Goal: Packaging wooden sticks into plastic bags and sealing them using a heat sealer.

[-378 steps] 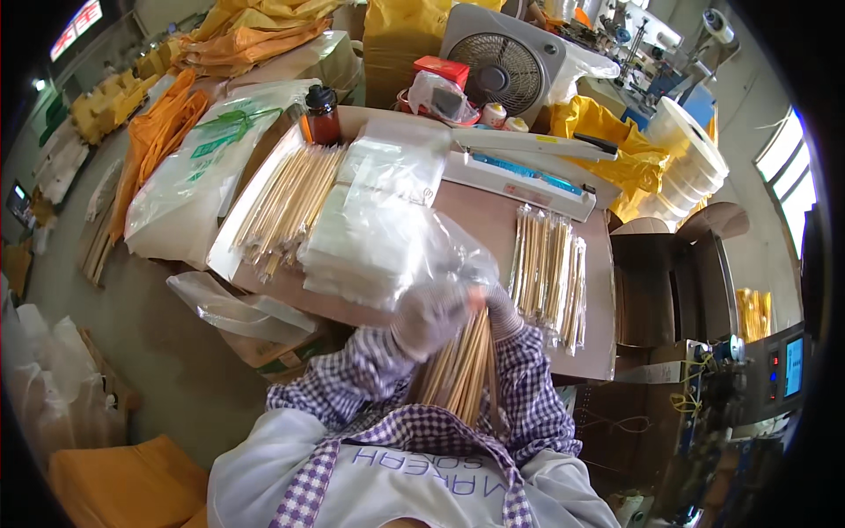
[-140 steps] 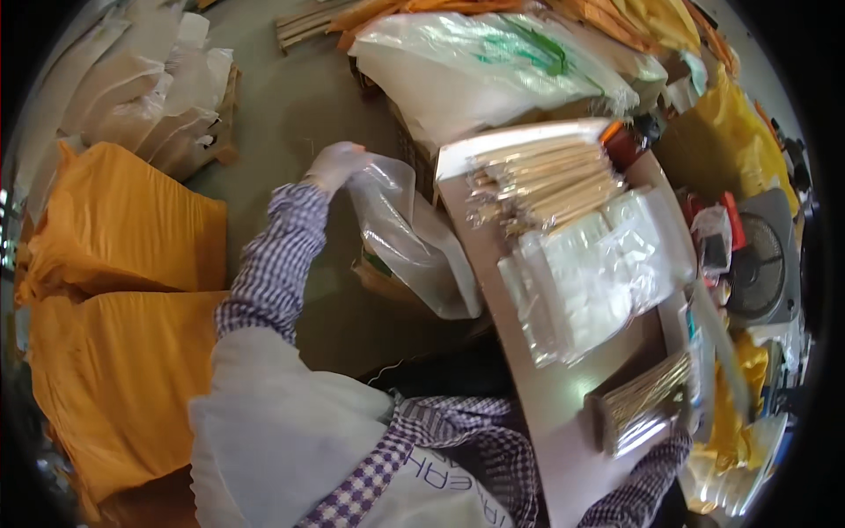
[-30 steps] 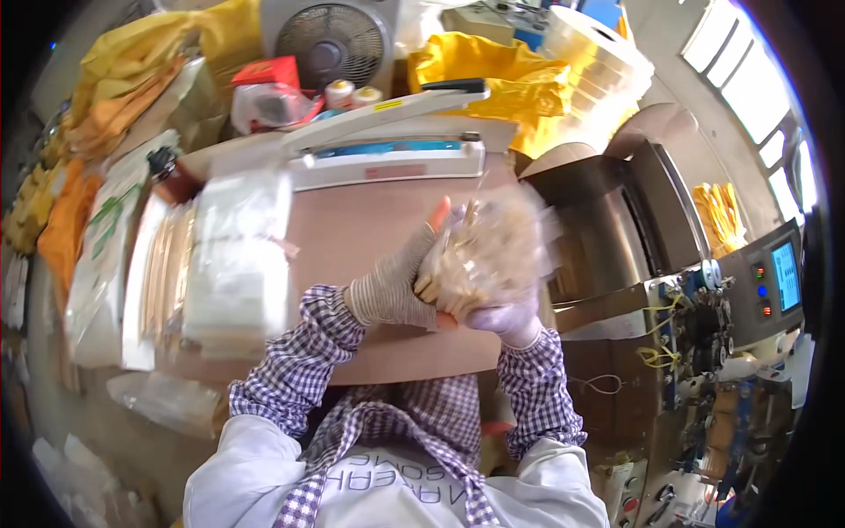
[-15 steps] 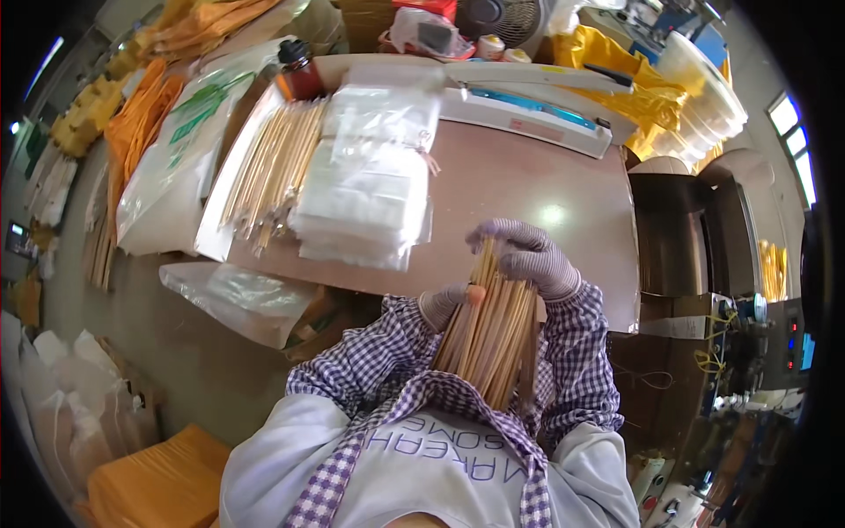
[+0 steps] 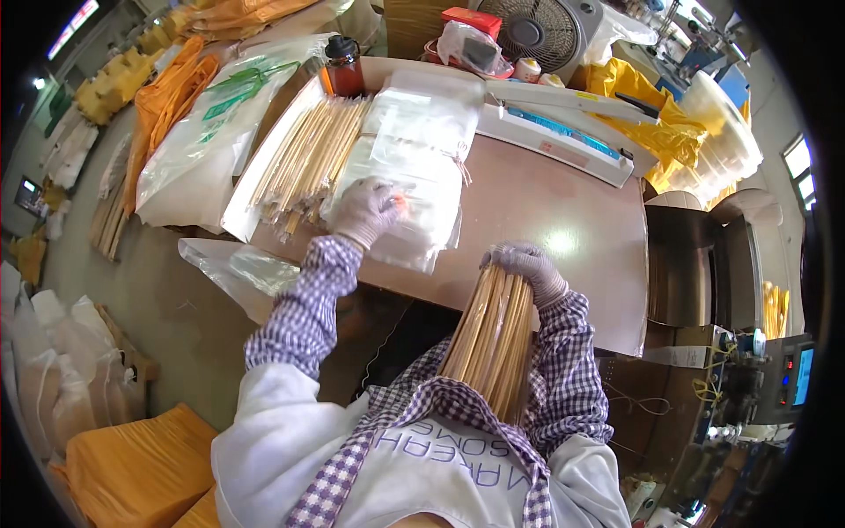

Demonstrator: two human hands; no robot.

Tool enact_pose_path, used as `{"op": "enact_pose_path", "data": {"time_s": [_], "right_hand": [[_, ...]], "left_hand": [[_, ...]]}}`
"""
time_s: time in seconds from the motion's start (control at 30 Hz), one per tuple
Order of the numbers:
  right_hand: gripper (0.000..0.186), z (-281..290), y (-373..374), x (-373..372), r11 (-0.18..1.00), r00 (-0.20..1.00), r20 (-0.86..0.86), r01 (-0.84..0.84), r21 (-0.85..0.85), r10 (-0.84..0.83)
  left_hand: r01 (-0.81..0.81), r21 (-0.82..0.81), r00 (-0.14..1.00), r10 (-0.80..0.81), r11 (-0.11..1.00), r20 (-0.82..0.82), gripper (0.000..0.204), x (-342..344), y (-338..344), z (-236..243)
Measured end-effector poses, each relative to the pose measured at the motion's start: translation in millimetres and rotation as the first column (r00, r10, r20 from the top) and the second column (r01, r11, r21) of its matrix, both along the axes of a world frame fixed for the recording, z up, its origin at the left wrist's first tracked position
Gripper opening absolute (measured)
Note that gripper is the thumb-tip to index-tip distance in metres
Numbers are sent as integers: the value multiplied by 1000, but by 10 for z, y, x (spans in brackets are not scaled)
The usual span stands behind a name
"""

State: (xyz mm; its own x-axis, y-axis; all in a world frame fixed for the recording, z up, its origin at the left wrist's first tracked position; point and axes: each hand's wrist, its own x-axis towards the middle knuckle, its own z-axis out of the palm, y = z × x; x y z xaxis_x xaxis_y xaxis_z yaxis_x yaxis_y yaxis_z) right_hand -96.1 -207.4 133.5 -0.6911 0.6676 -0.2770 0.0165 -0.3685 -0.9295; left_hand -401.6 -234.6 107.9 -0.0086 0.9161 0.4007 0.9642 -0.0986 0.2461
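Sticks (image 5: pixel 488 352) are nearest, bundled at one o'clock from the shirt (image 5: pixel 405 462), far end gripped by the right hand (image 5: pixel 526 262), fingers wrapped tight. Probably light and stiff but slidey, so best grabbed around the whole bunch. Around eleven-thirty, clear bags (image 5: pixel 422 167) are reached by the left hand (image 5: pixel 366 211), half curled; whether one's pinched can't be told. Fan's (image 5: pixel 532 33) parked beyond, twelve-thirty.

The table (image 5: pixel 528 195) bears sticks (image 5: pixel 310 158), bags (image 5: pixel 414 136) — and a sealer (image 5: pixel 556 147).
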Motion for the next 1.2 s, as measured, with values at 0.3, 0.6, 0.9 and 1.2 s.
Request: {"op": "enact_pose_path", "data": {"time_s": [0.3,0.6,0.9,1.2], "right_hand": [[40,-184,-29,-122,994,999,-4,-46,97,47],[33,19,6,-314,998,987,159,6,69,-17],[28,57,3,-242,996,994,103,19,82,-27],[29,99,-333,-72,989,969,-244,-3,146,39]], "left_hand": [[376,-117,39,110,919,993,20,742,45,358],[237,-76,106,52,969,993,34,938,-101,225],[221,310,-836,15,925,549,21,445,-142,-52],[151,262,325,-298,953,897,12,1422,-590,410]]}}
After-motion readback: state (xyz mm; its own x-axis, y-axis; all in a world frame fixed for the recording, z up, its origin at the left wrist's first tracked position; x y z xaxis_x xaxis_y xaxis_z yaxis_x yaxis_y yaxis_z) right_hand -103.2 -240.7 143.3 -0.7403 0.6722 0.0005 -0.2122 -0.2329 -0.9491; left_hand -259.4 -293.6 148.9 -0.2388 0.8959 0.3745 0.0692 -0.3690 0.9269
